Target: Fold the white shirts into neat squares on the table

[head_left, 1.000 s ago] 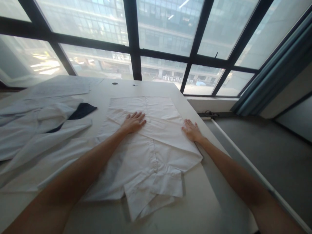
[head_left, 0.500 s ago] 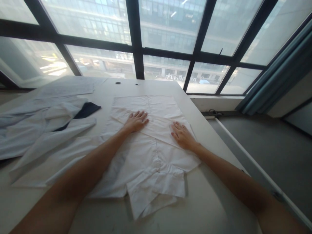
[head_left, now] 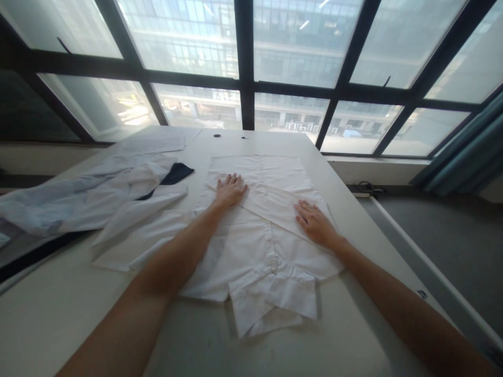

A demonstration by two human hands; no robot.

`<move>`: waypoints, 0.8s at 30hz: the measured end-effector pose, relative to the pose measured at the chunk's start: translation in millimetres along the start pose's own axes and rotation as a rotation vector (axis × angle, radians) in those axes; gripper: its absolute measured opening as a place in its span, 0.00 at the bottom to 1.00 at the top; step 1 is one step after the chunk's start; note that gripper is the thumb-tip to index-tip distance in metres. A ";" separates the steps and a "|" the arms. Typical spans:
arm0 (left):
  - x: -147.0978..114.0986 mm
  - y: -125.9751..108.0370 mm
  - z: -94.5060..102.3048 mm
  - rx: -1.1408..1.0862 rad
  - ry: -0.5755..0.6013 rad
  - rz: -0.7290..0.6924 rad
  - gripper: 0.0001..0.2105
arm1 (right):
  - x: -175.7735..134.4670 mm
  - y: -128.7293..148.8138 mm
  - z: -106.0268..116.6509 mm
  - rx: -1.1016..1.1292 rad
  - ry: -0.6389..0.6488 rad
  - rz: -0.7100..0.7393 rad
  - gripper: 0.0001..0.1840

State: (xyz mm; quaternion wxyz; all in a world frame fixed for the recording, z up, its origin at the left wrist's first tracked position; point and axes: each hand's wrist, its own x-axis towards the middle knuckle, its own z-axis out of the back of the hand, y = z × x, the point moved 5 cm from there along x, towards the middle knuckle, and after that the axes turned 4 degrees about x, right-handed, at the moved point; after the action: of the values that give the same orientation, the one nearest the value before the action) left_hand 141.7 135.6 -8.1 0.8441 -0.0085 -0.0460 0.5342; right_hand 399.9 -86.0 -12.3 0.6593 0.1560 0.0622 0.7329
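Observation:
A white shirt (head_left: 247,235) lies spread on the white table (head_left: 220,340), its collar end toward me and one sleeve stretching off to the left. Across its middle runs a diagonal fold of fabric. My left hand (head_left: 231,190) rests flat on the shirt left of centre, fingers spread. On the right side of the cloth, my right hand (head_left: 315,222) lies palm down with fingers extended. Neither hand grasps anything; both touch the fabric.
More white garments (head_left: 90,188) with a dark navy piece (head_left: 177,173) are heaped at the left. Papers (head_left: 157,144) lie at the far left of the table. Large windows (head_left: 294,52) stand behind. A white rail (head_left: 428,262) runs along the floor on the right.
The camera view has turned left, so everything appears shifted to the right. Both hands stay flat on the shirt, with little movement over the cloth.

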 end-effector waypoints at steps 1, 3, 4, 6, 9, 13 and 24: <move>0.5 11.8 0.9 0.003 0.000 0.076 0.33 | 0.1 -0.9 -0.8 -0.002 -0.001 0.003 0.30; 1.6 30.9 1.4 -0.001 0.003 0.180 0.34 | 0.3 -2.4 -2.2 -0.006 -0.002 0.011 0.30; 2.3 37.1 1.1 -0.005 0.003 0.204 0.35 | 0.3 -3.0 -2.7 -0.008 0.000 0.013 0.30; 3.7 42.9 -0.1 -0.013 -0.006 0.216 0.35 | 0.4 -3.5 -3.3 -0.012 0.000 0.015 0.30; 4.6 42.4 -1.6 -0.015 -0.027 0.209 0.35 | 0.5 -3.6 -3.2 -0.011 -0.001 0.011 0.30; 3.8 40.4 -1.9 -0.017 -0.046 0.210 0.34 | 1.0 -4.0 -3.9 -0.005 0.006 0.009 0.30; 8.3 41.4 -1.1 -0.108 0.006 0.206 0.34 | 1.1 -5.1 -6.4 -0.026 -0.012 0.013 0.30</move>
State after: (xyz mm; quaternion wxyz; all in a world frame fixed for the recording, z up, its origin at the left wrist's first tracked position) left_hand 108.0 160.9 -11.3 0.7831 -0.0601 -0.0710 0.6150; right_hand 402.6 -83.5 -19.7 0.6568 0.1521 0.0478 0.7370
